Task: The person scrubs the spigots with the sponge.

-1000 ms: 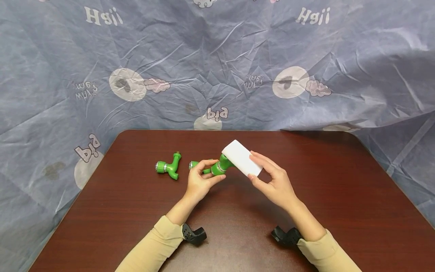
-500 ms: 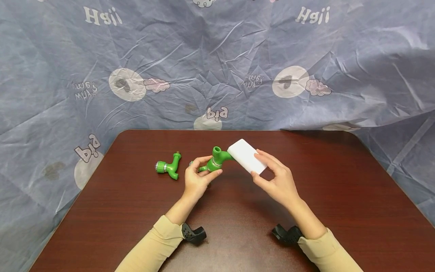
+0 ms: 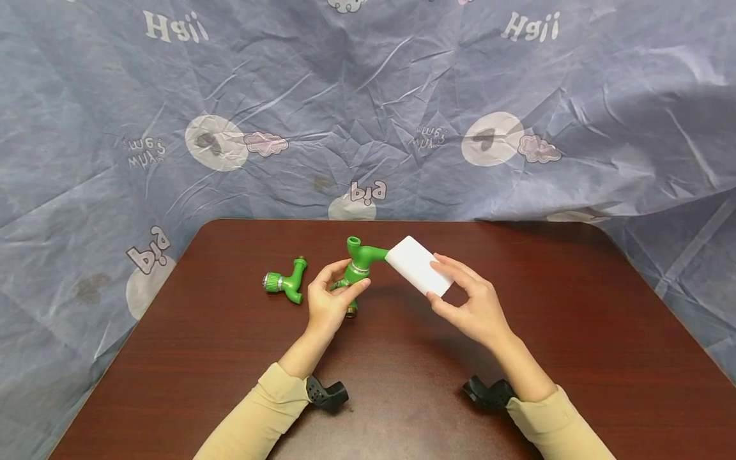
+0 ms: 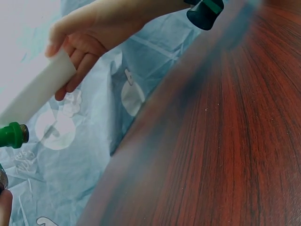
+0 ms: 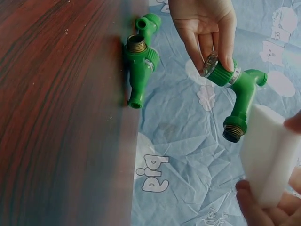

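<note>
My left hand [image 3: 348, 278] pinches a green plastic faucet [image 3: 358, 257] by its silver-ringed body and holds it just above the dark wooden table [image 3: 575, 332]. In the right wrist view the same faucet [image 5: 233, 90] hangs from the left hand [image 5: 207, 33]. My right hand [image 3: 441, 282] grips a white rectangular sponge [image 3: 415, 263] whose far corner touches the faucet's side outlet. The left wrist view shows the sponge [image 4: 35, 92] next to the faucet's threaded end [image 4: 11, 135]. A second green faucet [image 3: 285, 282] lies on the table left of my left hand.
A wrinkled blue printed cloth [image 3: 368, 108] hangs behind and around the table. The second faucet [image 5: 139, 61] lies near the table's far edge in the right wrist view. Black wrist mounts [image 3: 324, 393] sit on both cream sleeves.
My left hand has tilted the faucet up from lying level to nearly upright, its spout now at the top. The sponge has slid off the faucet's top to its right side.
</note>
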`<action>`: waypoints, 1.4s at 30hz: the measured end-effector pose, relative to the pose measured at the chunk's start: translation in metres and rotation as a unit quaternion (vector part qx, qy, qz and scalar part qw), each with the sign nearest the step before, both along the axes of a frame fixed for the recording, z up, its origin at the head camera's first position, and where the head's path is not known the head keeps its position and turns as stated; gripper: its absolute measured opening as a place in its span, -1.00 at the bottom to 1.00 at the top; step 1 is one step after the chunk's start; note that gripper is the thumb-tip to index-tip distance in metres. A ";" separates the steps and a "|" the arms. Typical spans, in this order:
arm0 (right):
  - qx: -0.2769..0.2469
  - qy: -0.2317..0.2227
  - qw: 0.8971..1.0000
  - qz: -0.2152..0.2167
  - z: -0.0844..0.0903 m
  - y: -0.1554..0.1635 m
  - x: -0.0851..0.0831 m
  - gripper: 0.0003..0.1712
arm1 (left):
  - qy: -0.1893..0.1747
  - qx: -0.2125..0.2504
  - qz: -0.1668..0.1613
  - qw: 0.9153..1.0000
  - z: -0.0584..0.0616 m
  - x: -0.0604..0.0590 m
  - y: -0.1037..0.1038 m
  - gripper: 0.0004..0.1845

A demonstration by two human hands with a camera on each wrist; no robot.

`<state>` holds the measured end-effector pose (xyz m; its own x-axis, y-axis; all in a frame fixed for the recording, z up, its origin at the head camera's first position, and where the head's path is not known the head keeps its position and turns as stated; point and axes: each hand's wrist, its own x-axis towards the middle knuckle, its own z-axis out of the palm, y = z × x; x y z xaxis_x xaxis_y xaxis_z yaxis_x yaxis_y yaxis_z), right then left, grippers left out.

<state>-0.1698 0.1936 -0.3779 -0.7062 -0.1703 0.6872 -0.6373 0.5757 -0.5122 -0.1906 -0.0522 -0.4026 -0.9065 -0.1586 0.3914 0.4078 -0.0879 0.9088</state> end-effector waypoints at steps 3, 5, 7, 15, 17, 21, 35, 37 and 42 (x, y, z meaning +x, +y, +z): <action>0.002 0.001 1.000 -0.024 0.001 0.002 -0.001 -0.50 | 0.016 0.004 0.007 1.000 -0.018 -0.012 -0.001 -0.53; -0.008 0.001 0.999 -0.051 0.003 0.003 -0.002 -0.51 | 0.009 0.004 0.007 1.000 -0.016 -0.011 -0.001 -0.52; -0.023 0.003 0.997 -0.069 0.004 0.004 -0.002 -0.52 | 0.003 0.005 0.004 1.000 -0.008 -0.006 -0.002 -0.53; -0.049 0.008 0.995 -0.083 0.008 0.007 -0.003 -0.51 | -0.048 -0.023 -0.029 0.998 0.014 0.012 0.000 -0.55; -0.050 0.009 0.995 -0.086 0.008 0.008 -0.003 -0.51 | -0.056 -0.032 -0.032 0.997 0.013 0.012 0.001 -0.57; -0.049 0.008 0.994 -0.096 0.008 0.010 -0.003 -0.52 | -0.064 -0.046 -0.034 0.996 0.012 0.013 0.002 -0.60; -0.045 -0.002 0.994 -0.098 0.009 0.012 -0.002 -0.52 | -0.053 -0.099 -0.028 0.993 -0.032 -0.010 0.023 -0.60; -0.044 -0.005 0.994 -0.099 0.010 0.012 -0.002 -0.52 | -0.051 -0.112 -0.028 0.992 -0.034 -0.009 0.028 -0.60; -0.041 -0.013 0.994 -0.103 0.010 0.011 -0.002 -0.52 | -0.047 -0.170 -0.015 0.984 -0.038 -0.006 0.034 -0.61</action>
